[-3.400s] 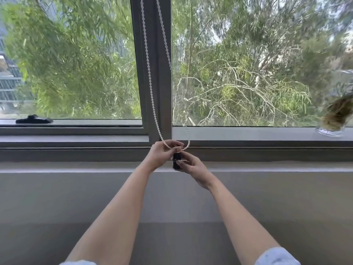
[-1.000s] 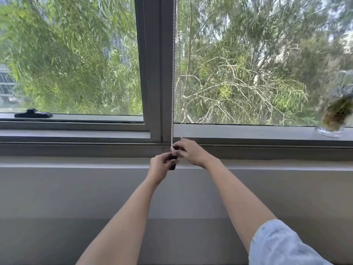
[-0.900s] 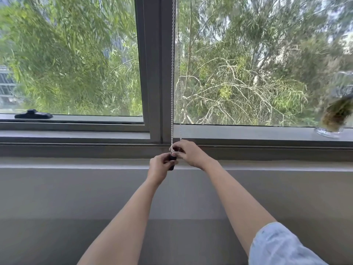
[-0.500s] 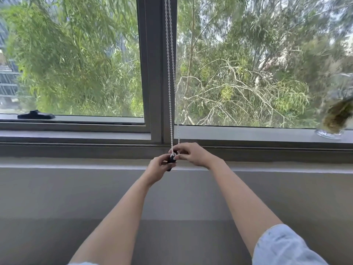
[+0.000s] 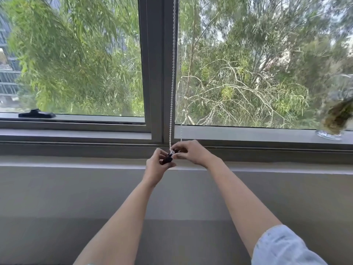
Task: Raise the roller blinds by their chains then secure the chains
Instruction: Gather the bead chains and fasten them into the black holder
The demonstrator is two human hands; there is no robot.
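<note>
1. no blind fabric shows across either pane, so the raising looks done here; what is left, by my judgement, is fastening the chain.
2. the bead chain (image 5: 172,77) hangs straight down along the window frame (image 5: 156,73), its second strand fainter just to the right, and ends at the hands below the sill (image 5: 76,134).
3. the left hand (image 5: 157,166) is pinched around a small dark clip (image 5: 167,160), thumb under it.
4. the right hand (image 5: 193,152) has its fingertips closed on the chain's lowest beads, touching the clip's top.
5. whether the chain is already seated in the clip i cannot tell; the fingers cover the joint.
</note>
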